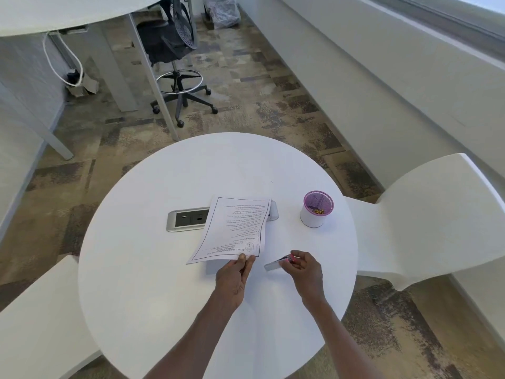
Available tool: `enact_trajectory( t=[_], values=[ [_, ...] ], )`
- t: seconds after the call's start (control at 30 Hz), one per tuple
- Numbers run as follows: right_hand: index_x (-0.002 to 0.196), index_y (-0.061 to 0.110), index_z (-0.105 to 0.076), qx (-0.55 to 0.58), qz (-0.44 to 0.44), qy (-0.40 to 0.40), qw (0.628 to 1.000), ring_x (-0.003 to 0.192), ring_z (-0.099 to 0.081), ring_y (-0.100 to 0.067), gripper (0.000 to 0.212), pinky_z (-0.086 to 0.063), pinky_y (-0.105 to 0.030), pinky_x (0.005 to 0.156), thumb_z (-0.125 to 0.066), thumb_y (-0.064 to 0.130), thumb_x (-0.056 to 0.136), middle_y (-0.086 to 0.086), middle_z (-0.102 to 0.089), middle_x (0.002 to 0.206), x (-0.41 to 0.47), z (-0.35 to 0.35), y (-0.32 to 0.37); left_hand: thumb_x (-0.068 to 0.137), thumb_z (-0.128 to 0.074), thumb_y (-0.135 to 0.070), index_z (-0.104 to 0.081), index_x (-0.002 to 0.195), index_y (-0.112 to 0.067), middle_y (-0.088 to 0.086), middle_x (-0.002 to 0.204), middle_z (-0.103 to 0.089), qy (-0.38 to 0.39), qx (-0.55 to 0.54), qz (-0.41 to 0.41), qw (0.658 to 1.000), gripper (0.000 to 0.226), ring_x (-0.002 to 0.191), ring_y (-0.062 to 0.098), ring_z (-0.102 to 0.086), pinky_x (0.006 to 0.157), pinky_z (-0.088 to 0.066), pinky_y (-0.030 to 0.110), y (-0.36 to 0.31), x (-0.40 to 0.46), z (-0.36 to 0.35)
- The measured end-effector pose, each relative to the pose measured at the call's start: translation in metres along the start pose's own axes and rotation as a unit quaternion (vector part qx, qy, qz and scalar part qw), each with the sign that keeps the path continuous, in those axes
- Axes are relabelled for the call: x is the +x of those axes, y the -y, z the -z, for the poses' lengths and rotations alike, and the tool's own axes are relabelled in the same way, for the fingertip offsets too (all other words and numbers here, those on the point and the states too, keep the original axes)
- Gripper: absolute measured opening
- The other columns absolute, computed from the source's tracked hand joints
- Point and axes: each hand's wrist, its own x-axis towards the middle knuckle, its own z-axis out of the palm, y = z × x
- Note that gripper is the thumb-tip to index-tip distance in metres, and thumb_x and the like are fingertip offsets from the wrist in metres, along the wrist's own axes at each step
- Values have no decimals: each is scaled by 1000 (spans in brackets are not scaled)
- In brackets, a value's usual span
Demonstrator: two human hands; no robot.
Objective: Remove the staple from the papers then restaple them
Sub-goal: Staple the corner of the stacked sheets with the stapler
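**Papers held at near corner, tool in right hand**

Left hand (235, 277) pinches the near corner of the papers (235, 229), thumb and fingers closed on the edge; the sheets rise off the round white desk (142, 269) and partly cover the inset power outlet (187, 218). Right hand (306, 270) is closed around a small metallic tool with a pink part (278, 262), its tip pointing toward the papers' corner, just beside it. Whether it is the staple remover cannot be told. A purple-rimmed cup (317, 209) stands on the desk, well apart to the right

Bright daylight, soft shadows, warped edges
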Motion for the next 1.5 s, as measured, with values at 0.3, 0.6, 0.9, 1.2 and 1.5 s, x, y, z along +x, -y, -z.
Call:
enact_trajectory(
  t=[0.3,0.6,0.9,1.2,1.5],
  values=[
    [120,24,-65,142,-76,135,978,85,-72,-23,30,-59,-42,80,-69,28,90,-8,-72,99,-7,-10,12,95,-55,4,-55,127,14,28,130,-61,4,-1,-9,1000,33,99,32,-69,79,-60,32,-2,-8,-4],
    [104,18,-75,47,-27,124,991,75,-68,-12,22,-51,-16,67,-79,21,83,-8,-76,96,-13,-21,22,96,-55,5,-58,118,13,29,130,-61,14,17,-4,1000,24,98,33,-68,94,-50,39,-2,-8,-2],
    [86,29,-81,64,-12,172,983,70,-65,-9,8,-54,-16,68,-80,22,81,0,-79,89,-22,-28,32,97,-53,5,-54,126,16,31,126,-62,16,18,-6,1000,31,100,34,-68,94,-49,37,-1,-12,-1],
    [88,16,-81,59,-36,167,984,61,-64,-3,14,-48,-10,57,-76,28,84,2,-76,72,-25,-34,32,96,-55,5,-62,112,13,28,111,-69,37,27,-3,999,19,107,38,-67,90,-59,36,-2,-19,2],
    [86,13,-80,36,-43,155,986,57,-63,-4,16,-48,-12,55,-74,28,86,1,-73,67,-25,-37,32,95,-58,3,-67,103,11,26,103,-74,42,45,13,998,15,101,34,-71,77,-62,32,-2,-16,10]
  ],
)
